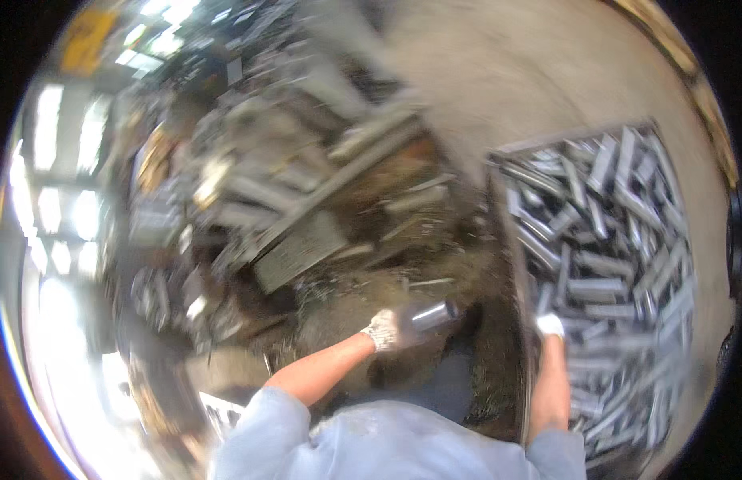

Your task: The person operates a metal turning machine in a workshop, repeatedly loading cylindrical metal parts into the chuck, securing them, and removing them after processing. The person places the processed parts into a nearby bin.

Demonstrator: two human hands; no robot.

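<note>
My left hand, in a pale knitted glove, is closed around a shiny metal tube that points to the right over the dark floor. My right hand, also gloved, reaches into the left side of a large bin heaped with metal tubes. Just beyond its fingers is a short grey tube. Motion blur smears the right fingers, so whether they grip that tube is unclear.
A machine with a long metal bed stands to the left and ahead, blurred. Debris lies on the dirty floor beside it. Concrete floor stretches beyond the bin. Bright windows line the far left.
</note>
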